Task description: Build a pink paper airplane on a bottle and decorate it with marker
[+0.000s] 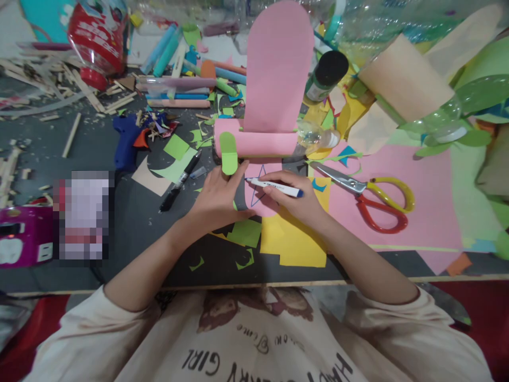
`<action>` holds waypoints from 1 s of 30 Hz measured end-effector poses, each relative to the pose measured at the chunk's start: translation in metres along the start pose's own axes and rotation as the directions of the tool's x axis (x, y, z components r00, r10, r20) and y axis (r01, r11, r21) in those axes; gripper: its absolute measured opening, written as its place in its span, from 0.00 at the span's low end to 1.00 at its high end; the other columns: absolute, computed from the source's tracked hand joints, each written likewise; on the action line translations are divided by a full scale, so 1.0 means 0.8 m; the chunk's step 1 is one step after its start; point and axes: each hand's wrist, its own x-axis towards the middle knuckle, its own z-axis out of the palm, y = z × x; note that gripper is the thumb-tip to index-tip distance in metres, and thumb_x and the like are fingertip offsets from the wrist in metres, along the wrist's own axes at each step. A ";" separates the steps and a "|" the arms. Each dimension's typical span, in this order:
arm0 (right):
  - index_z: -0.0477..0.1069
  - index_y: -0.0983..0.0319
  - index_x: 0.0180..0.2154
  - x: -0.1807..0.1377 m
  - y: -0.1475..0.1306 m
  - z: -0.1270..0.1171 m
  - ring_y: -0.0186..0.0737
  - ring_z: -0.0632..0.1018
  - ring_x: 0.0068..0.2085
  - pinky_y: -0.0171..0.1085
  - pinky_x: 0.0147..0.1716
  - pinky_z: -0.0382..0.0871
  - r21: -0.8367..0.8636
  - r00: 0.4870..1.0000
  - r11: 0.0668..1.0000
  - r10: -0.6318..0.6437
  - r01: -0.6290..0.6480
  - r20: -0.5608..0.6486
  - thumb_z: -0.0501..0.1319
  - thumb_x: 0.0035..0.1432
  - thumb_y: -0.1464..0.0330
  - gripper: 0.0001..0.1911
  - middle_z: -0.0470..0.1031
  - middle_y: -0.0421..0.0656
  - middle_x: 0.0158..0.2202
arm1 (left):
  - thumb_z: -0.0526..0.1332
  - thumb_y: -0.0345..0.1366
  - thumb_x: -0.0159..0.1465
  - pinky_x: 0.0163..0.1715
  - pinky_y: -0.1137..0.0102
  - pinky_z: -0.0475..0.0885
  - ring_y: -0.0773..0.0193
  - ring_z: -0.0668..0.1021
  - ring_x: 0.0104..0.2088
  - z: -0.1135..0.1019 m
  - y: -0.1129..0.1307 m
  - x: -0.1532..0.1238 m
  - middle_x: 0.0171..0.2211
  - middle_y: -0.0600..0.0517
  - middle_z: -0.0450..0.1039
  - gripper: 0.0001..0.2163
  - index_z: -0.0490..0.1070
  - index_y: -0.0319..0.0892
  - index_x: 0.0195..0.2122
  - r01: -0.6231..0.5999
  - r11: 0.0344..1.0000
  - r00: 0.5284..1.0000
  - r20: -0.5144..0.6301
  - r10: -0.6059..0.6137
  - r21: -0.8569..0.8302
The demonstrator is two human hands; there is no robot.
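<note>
- Head view, two hands: the left hand lies flat with its fingers loosely spread and the thumb held wide, touching the left edge of the pink flap; the right hand has its fingers closed narrowly around one white marker, tilted, with a blue end.
- One pink flap, round-ended, sits on the bench between the hands, just below the pink-wrapped bottle.
- One star is outlined in blue on the flap; the marker and right fingers hide part of it.
- One pink-wrapped bottle lies sideways across the flap's upper end, with one green tab hanging over its front.
- One tall pink panel rises behind that bottle and blocks some of the clutter.
- One pair of scissors, with one yellow and one red handle, lies on the pink sheet to the right.
- One black pen and one blue glue gun are to the left.
- One red-labelled bottle and one black-capped bottle are farther back.
- Yellow paper lies partly under the right forearm.
- Two curved green scraps lie near the front edge.
</note>
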 end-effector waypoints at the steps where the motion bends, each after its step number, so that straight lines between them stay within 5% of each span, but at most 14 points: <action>1: 0.82 0.56 0.38 0.000 0.000 0.000 0.43 0.83 0.41 0.43 0.46 0.76 -0.011 1.000 1.000 -0.002 0.002 -0.003 0.66 0.60 0.64 0.07 0.85 0.43 0.41 | 0.71 0.48 0.55 0.65 0.45 0.58 0.34 0.61 0.66 0.000 0.000 0.000 0.68 0.34 0.57 0.50 0.47 0.39 0.73 0.004 1.000 1.000 0.003 -0.004 -0.001; 14: 0.81 0.57 0.33 0.002 -0.002 -0.010 0.41 0.81 0.36 0.40 0.39 0.74 -0.007 0.998 0.999 0.035 -0.035 0.043 0.64 0.57 0.66 0.06 0.84 0.42 0.35 | 0.72 0.44 0.53 0.65 0.46 0.58 0.33 0.61 0.66 -0.002 0.002 0.001 0.69 0.34 0.55 0.50 0.47 0.39 0.72 0.020 0.999 1.000 0.002 -0.020 0.026; 30: 0.67 0.58 0.17 0.003 -0.011 -0.025 0.39 0.73 0.25 0.38 0.28 0.65 0.078 0.979 0.977 0.191 -0.196 0.070 0.57 0.44 0.69 0.07 0.74 0.39 0.19 | 0.71 0.42 0.55 0.63 0.47 0.62 0.34 0.64 0.65 -0.007 0.008 0.001 0.68 0.36 0.58 0.46 0.49 0.42 0.71 0.004 1.000 1.000 -0.012 -0.004 0.030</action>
